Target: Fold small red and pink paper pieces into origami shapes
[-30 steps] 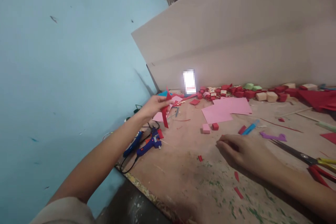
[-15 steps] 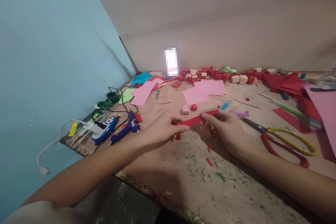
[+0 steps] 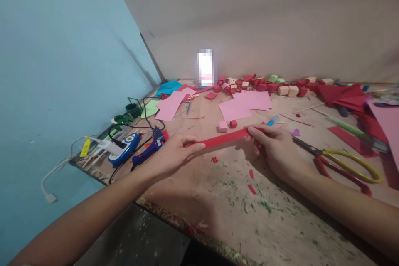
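A narrow red paper strip (image 3: pixel 222 138) stretches between my two hands above the tabletop. Its left end is pinched by my left hand (image 3: pixel 182 149), thumb on top. The thumb and fingers of my right hand (image 3: pixel 269 143) grip the other end, slightly higher. Just beyond the strip sit a small pink paper cube (image 3: pixel 223 126) and a small red paper cube (image 3: pixel 233 124). Red paper scraps (image 3: pixel 251 189) lie on the table below my hands. Scissors (image 3: pixel 339 162) with one yellow and one red handle rest beside my right wrist.
A blue glue gun (image 3: pixel 149 151) and a blue power strip (image 3: pixel 126 149) with cords lie at left. Pink paper sheets (image 3: pixel 245 105) and a row of small paper blocks (image 3: pixel 271 87) are farther back. A lit phone (image 3: pixel 205 68) stands against the wall. A green-handled cutter (image 3: pixel 352 129) is at right.
My left hand has moved left along the red strip, away from my right hand, so a longer stretch of it shows. My right hand stays pinched at its end. The view has shifted slightly.
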`<move>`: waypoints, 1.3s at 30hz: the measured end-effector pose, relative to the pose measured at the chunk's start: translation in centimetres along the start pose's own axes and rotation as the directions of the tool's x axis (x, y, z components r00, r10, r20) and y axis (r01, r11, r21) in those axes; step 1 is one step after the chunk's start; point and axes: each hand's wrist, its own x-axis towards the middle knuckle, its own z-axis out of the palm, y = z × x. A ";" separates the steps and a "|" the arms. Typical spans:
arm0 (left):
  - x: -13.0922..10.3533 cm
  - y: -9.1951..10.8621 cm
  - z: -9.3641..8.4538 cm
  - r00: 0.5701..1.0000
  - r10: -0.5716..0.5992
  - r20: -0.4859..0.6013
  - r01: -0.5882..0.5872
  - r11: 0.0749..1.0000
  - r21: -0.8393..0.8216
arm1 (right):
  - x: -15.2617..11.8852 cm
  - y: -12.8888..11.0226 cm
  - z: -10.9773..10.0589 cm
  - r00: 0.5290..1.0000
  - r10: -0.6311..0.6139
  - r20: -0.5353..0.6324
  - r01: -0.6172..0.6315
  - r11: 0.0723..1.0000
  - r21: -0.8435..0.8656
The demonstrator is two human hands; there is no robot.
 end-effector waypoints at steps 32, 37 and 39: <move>-2.8 2.5 0.0 0.893 0.387 0.227 -0.444 0.684 0.578 | -2.7 -1.1 0.3 0.959 -0.130 0.251 0.240 0.844 -0.479; 3.7 5.0 -6.8 0.935 0.351 -0.050 -0.199 0.636 0.745 | -1.6 -1.7 1.0 0.992 -0.038 0.117 0.085 0.901 -0.427; 7.5 6.5 -10.0 0.922 0.353 -0.162 -0.105 0.628 0.771 | -1.7 -2.1 1.3 0.991 -0.006 0.135 0.061 0.910 -0.410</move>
